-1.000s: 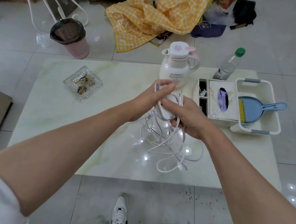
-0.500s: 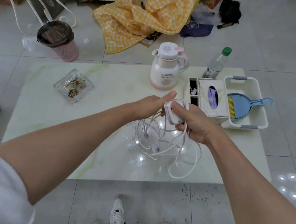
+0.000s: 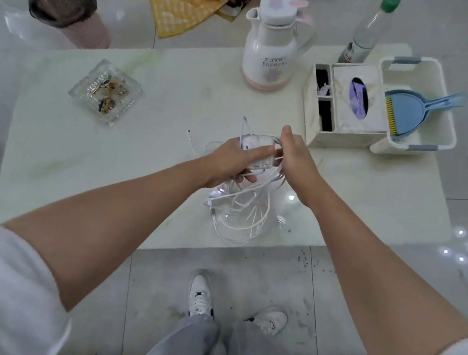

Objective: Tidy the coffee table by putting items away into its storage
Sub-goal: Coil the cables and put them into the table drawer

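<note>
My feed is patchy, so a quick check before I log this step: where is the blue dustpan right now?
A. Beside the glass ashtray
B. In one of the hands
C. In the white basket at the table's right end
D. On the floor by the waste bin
C: the blue dustpan lies in the white basket, while the left hand and right hand both grip the white cable bundle.
</note>
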